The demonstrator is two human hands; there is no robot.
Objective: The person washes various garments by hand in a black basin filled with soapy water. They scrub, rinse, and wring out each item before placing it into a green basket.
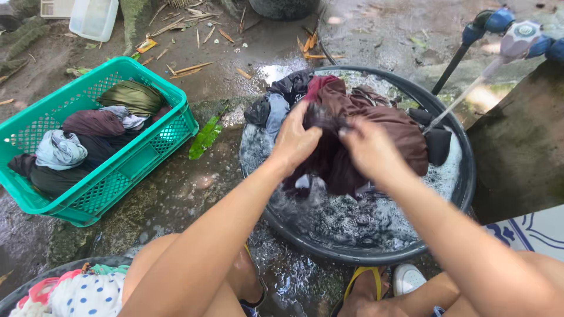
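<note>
Ground (235,82) wet, outdoors; both hands grip brown garment (376,135) over basin (464,176).

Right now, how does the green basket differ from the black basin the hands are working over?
The green basket is rectangular with latticed walls; the black basin is round with solid walls. The basket holds a dry-looking pile of folded clothes; the basin holds sudsy water, and the left hand and right hand both grip a maroon garment over it. Both sit on wet ground and hold laundry.

Wet, muddy ground (194,188) strewn with dry bamboo leaves (188,69), sunlit, with a mossy concrete block (517,147) at right.
</note>
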